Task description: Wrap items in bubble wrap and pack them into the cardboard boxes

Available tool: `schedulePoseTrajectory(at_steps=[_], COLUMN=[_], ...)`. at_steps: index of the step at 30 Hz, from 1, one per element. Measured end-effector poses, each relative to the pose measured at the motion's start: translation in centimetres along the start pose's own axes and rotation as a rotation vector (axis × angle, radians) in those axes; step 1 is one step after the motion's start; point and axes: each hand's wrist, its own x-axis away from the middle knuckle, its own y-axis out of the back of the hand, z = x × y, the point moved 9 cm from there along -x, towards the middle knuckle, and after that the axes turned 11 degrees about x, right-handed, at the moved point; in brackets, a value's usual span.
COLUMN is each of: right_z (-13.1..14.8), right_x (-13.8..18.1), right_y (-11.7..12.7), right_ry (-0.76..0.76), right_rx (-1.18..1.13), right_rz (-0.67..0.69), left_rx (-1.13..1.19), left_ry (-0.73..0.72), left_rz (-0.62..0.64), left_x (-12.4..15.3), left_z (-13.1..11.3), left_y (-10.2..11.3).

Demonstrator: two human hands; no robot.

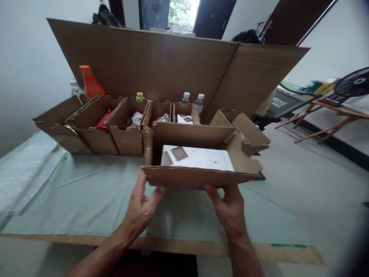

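Both hands at cardboard tray's (201, 175) near wall, table (86, 200) front: left hand (142, 207) open, fingertips touching; right hand (227, 206) pinching rim. Keep tray level so white box (198, 158) stays put.
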Motion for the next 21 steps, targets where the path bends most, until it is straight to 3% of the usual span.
schedulePoseTrajectory(at_steps=[3,5,8,12,16,21], right_z=[5.2,6.2,3.2,-1.4,-1.4,-1.9], right_x=[-0.3,-0.5,0.1,2.5,4.1,2.2], right_y=[-2.3,-2.5,-0.3,2.4,-0.3,-4.0], right_ry=[0.128,0.154,0.065,-0.058,-0.043,-0.006], right_rx=[-0.081,-0.110,-0.071,0.031,-0.005,-0.074], right_rz=[0.073,0.083,0.029,-0.018,0.092,0.151], left_rx=[-0.013,-0.031,-0.054,-0.060,-0.059,-0.075], left_ry=[-0.070,-0.132,-0.135,-0.023,0.037,-0.003], left_rz=[-0.138,-0.173,-0.085,0.040,-0.016,-0.057], left_x=[0.0,-0.1,0.0,1.4,2.4,1.3], left_z=[-3.4,-5.0,-4.7,-1.7,0.3,1.8], left_y=[3.8,4.2,1.6,-1.2,1.0,2.7])
